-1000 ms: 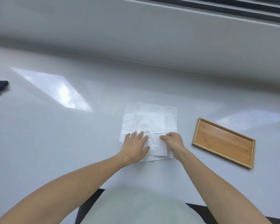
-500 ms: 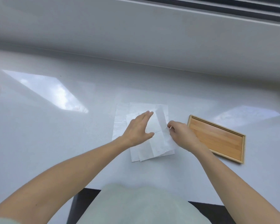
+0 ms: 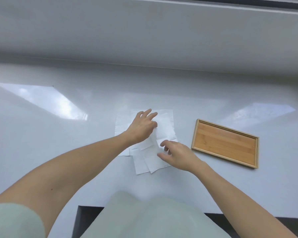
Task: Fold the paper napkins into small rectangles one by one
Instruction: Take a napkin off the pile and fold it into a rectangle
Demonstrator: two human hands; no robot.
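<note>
- Two hands work over a pile of white paper napkins (image 3: 163,129) on the desk (image 3: 58,152).
- Left hand (image 3: 142,128) lies flat on the pile's middle, fingers straight and pressing down.
- Right hand (image 3: 176,154), fingers loosely spread, touches the pile's near right edge and grips nothing.
- Several loose sheets fan out toward the person.
- Well right of the napkins lies a wooden tray (image 3: 225,143).

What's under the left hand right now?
The left hand lies flat on the white napkins, spread on the white table. How many layers lie beneath the palm is hidden.
</note>
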